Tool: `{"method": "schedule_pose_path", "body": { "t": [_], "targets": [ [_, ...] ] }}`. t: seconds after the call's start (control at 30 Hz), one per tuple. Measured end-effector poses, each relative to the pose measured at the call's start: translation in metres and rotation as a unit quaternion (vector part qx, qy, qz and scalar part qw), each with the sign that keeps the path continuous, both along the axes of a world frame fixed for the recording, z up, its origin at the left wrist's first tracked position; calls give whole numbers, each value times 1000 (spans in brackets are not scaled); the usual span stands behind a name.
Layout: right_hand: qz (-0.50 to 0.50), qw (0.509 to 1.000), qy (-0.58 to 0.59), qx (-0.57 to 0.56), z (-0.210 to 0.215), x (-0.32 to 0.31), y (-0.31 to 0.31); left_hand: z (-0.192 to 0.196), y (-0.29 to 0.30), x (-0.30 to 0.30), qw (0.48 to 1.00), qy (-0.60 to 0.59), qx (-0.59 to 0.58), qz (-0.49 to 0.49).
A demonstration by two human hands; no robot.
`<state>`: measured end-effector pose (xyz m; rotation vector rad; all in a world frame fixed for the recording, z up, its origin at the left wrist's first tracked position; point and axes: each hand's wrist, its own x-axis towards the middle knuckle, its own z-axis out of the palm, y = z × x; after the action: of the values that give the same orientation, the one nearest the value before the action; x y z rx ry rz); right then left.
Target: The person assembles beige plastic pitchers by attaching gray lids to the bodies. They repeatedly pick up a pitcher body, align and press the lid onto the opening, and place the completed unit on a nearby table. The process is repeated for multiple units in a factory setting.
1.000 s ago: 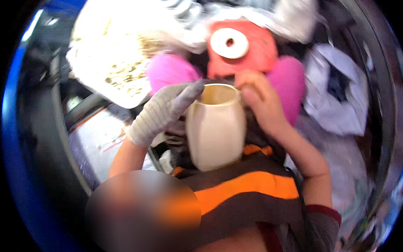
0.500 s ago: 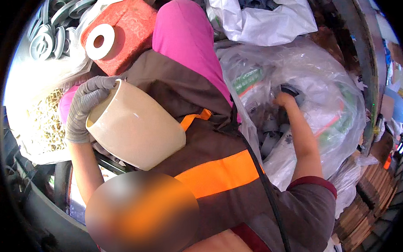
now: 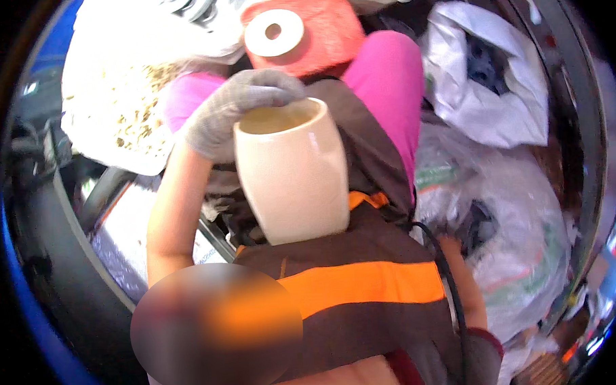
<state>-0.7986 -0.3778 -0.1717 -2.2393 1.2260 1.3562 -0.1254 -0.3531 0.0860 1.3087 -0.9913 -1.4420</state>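
Note:
My left hand (image 3: 240, 108), in a grey knitted glove, is closed over the rim of a cream, smooth-walled tumbler-shaped vessel (image 3: 295, 183). Its mouth points up and away, and its base rests near my brown apron (image 3: 384, 241). My bare right hand (image 3: 451, 243) is down at the mouth of a clear plastic bag (image 3: 526, 225) on my right. Dark grey pieces (image 3: 481, 226) show inside that bag. The fingers of this hand are blurred and partly hidden, so what they hold cannot be made out.
Ahead, a white disc with a centre hole (image 3: 258, 39) lies on a red fuzzy block (image 3: 336, 28). A white sack (image 3: 522, 117) of dark pieces stands far right. Left is a sack of small yellowish bits (image 3: 139, 110). A black cord (image 3: 454, 289) hangs near my right arm.
The view has shifted. The cream vessel has turned more upright and now stands in front of my middle, still in my left hand. My right hand has drawn nearer to my body.

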Motion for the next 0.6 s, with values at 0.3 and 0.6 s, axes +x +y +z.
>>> {"method": "schedule_pose_path", "body": {
  "t": [0.3, 0.6],
  "targets": [
    [-75, 937, -240, -243, 190, 229, -128, -13, 18, 2, 989, 131, 40, 46],
    [141, 983, -74, -90, 278, 360, -187, -2, 19, 2, 973, 212, 68, 56]
  ]
}}
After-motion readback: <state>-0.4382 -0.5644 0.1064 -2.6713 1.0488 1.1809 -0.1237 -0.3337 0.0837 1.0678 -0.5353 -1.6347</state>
